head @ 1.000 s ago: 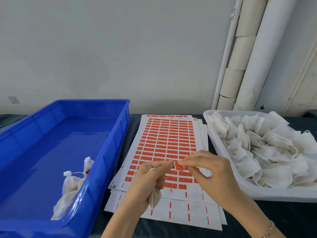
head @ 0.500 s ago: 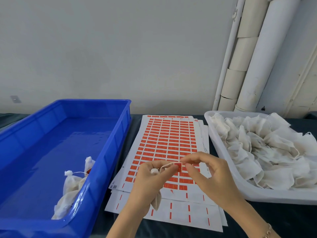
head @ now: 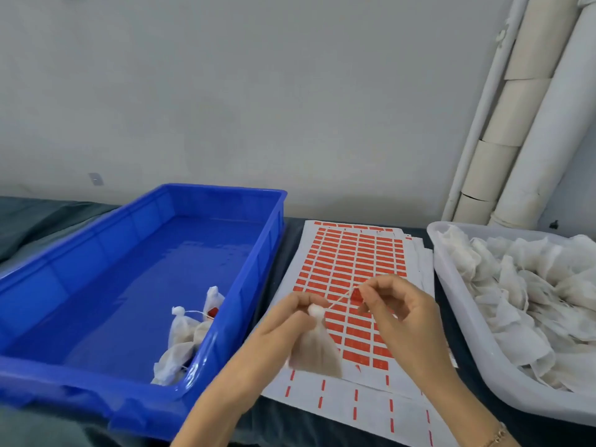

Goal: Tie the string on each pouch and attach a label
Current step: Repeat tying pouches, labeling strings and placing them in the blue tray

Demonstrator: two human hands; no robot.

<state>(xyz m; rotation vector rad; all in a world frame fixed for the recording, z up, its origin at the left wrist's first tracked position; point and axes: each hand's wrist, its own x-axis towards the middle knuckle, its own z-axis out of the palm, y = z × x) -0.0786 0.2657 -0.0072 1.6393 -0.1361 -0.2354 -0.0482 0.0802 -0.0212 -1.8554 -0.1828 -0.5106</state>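
A head-worn camera looks forward and down across the worktop, from close above its near edge. It faces the wall.

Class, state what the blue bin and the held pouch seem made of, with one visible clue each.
Blue bin: glossy moulded plastic; shiny floor, ribbed walls. Pouch: thin whitish fabric, perhaps gauze or non-woven; it gathers and drapes.
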